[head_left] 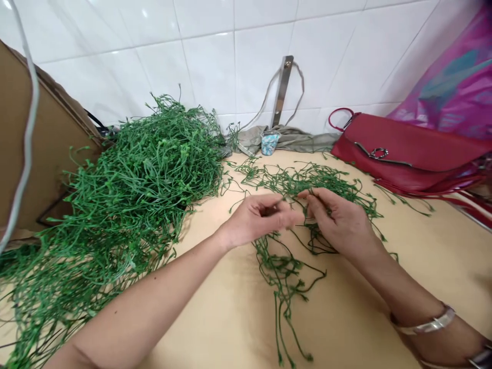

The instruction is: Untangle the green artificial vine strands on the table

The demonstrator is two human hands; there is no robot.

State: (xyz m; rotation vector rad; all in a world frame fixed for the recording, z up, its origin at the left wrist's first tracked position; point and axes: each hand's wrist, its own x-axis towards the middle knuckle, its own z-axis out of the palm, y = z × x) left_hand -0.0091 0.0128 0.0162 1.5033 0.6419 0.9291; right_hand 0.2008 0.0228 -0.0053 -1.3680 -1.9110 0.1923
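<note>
Over the middle of the table, my left hand (265, 218) is closed, thumb and fingers pinched together at the upper end of a bunch of thin green stems (286, 271). These stems trail down below it, with small bud-like tips; whether they hang or rest on the table I cannot tell. Close by on the right, my right hand (340, 218) pinches at thumb and forefinger, with a bit of thin green stem showing at the fingertips. Behind both hands lies a loose spread of similar stems (323, 177). The fingertips of the two hands are nearly touching.
A large heap of green stems (154, 159) covers the table's left side, against a cardboard box (57, 123). Along the tiled wall stand a small blue-and-white cup (269, 143) and a metal strip (283, 92). A red handbag (407, 143) and purple plastic bag (453, 87) occupy the right.
</note>
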